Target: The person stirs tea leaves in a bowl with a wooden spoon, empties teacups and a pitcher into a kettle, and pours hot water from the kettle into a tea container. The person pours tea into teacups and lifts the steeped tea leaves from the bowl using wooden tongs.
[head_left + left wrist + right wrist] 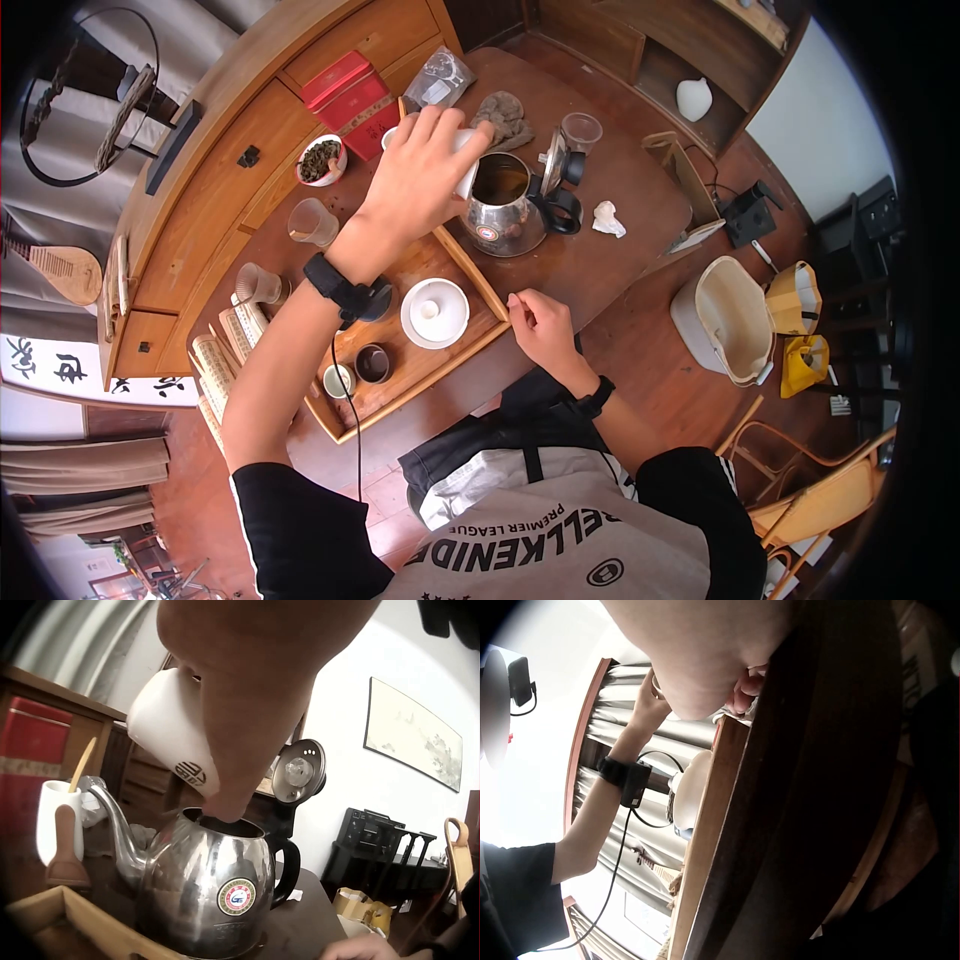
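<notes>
My left hand (420, 175) grips a white ceramic vessel (169, 724) marked with a dark printed character. It is tilted over the uncovered mouth of a steel kettle (195, 889); in the left wrist view my fingers overlap the kettle's rim. Dark liquid shows inside the kettle in the head view, and its lid (300, 774) stands raised beside the black handle. My right hand (543, 325) rests by the corner of a wooden tray (462, 262), fingers loosely curled and holding nothing. On the tray sit a white lidded bowl (430, 315), a dark cup (373, 362) and a pale cup (338, 381).
Behind the tray are a bowl of dried leaves (321, 160), a red box (350, 95) and a clear plastic bag (440, 78). A crumpled tissue (608, 219) lies right of the kettle. A beige bucket (722, 320) stands on the floor. A cable (358, 440) hangs from my left wrist.
</notes>
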Demonstrator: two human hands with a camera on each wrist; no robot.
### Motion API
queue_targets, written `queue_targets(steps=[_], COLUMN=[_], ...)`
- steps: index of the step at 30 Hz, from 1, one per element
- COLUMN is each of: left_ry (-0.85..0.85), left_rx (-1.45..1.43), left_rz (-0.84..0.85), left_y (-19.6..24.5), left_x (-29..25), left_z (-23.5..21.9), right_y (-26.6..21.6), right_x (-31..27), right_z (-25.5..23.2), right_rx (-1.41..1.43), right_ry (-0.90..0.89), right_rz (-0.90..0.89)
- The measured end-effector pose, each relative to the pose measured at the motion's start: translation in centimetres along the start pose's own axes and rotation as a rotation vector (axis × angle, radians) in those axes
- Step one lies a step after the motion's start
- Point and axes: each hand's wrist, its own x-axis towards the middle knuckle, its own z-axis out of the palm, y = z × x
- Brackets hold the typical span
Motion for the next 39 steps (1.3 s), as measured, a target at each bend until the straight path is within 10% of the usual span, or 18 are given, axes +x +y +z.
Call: queue_targets(steps=[14, 39], left_ry=[0.033, -0.299], left_rx=[-0.544, -0.379], left_rz=[-0.705, -0.657], left_y=[-1.9, -0.7], left_x=[-5.1, -13.7], left_z=[-2.1, 2.1], right_y=[0.3, 0.1], right_x=[-0.2, 0.0], right_z=[0.3, 0.4], right_rx=[0.004, -0.047], right_ry=[-0.003, -0.017], right_rz=[0.008, -0.005])
